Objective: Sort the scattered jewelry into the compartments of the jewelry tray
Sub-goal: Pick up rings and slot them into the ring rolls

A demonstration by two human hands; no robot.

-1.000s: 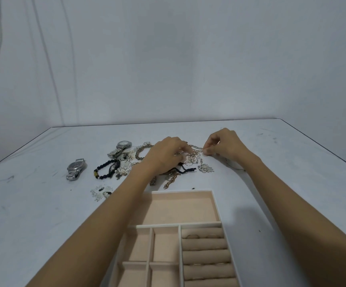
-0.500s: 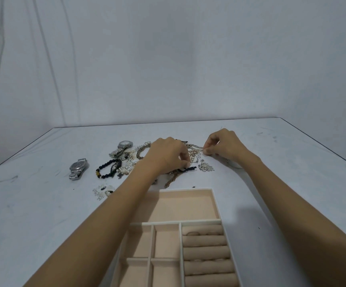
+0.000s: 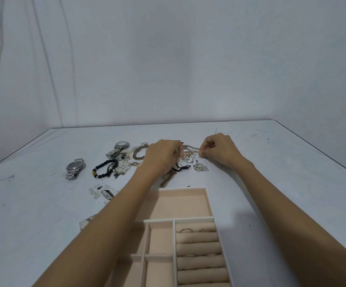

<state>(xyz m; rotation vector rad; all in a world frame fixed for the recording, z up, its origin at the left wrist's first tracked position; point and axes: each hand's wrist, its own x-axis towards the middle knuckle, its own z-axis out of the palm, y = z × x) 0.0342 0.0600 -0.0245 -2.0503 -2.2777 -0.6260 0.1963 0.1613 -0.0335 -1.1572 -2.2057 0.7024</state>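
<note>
Both hands are over the jewelry pile at the far side of the table [image 3: 43, 204], beyond the jewelry tray [image 3: 209, 201]. The left hand [image 3: 163, 156] has curled fingers pinching into the chain tangle [image 3: 188, 153]. The right hand [image 3: 219, 151] pinches a thin strand at the same tangle's right edge; the exact piece is too small to tell. Most jewelry is unsorted: two watches [image 3: 74, 168], a black bead bracelet [image 3: 103, 168] and a tassel earring [image 3: 201, 167] lie on the table. Only two rings [image 3: 185, 230] sit in the ring rolls. The risk is that pulling apart while links are snagged likely tightens the knot or snaps a fine chain. Lifting could also drag neighbouring pieces or scatter the small bits [image 3: 97, 191].
</note>
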